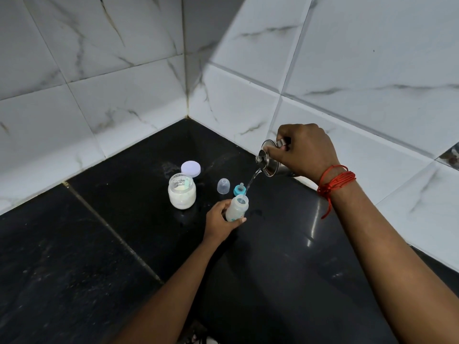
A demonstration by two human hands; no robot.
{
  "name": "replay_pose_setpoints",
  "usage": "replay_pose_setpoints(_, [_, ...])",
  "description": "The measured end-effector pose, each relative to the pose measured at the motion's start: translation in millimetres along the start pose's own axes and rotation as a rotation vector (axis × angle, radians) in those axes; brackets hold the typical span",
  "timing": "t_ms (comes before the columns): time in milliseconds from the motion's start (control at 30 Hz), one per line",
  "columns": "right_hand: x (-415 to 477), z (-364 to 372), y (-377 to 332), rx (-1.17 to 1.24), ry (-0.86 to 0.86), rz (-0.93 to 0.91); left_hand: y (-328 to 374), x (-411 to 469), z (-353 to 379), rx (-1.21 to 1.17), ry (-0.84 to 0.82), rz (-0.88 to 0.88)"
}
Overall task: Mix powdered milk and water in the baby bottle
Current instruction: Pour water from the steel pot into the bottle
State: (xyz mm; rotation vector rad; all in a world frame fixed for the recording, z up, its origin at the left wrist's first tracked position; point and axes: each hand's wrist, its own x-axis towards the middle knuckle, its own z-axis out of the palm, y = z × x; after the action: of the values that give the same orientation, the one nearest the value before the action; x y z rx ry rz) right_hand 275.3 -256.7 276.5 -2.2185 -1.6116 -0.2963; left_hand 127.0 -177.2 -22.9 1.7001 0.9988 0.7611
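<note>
- Two bare forearms reach forward from the bottom edge of the head view, over a glossy black counter [285, 256] set into a corner of white marbled wall tiles [124, 83].
- Our left hand [219, 223] lies low, with the forearm running up from the lower middle; its fingers and thumb are curled around the lower body of the baby bottle [237, 207], which stands open-mouthed and slightly tilted on the counter.
- Our right hand [305, 151] is raised higher and to the right, wrist bent downward, a red thread [335, 182] wound around it with a loose end dangling.
- That hand is clenched on a small steel pot [269, 158], tipped so its lip points down and left — a thin stream of water [253, 181] falls from it toward the bottle's mouth.
- Just behind the bottle sit the teal collar with its teat [240, 189] and, beside it, a clear dome cap [223, 186].
- Left of these stands an open glass jar of white milk powder [181, 191] — its pale lilac lid [190, 168] lies flat on the counter right behind it.
</note>
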Motion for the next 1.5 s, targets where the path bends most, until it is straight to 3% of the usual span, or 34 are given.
replay_pose_setpoints(1500, [-2,-17,-14,-0.093,0.034,-0.041,8,4,-5,-0.036,0.016,0.041])
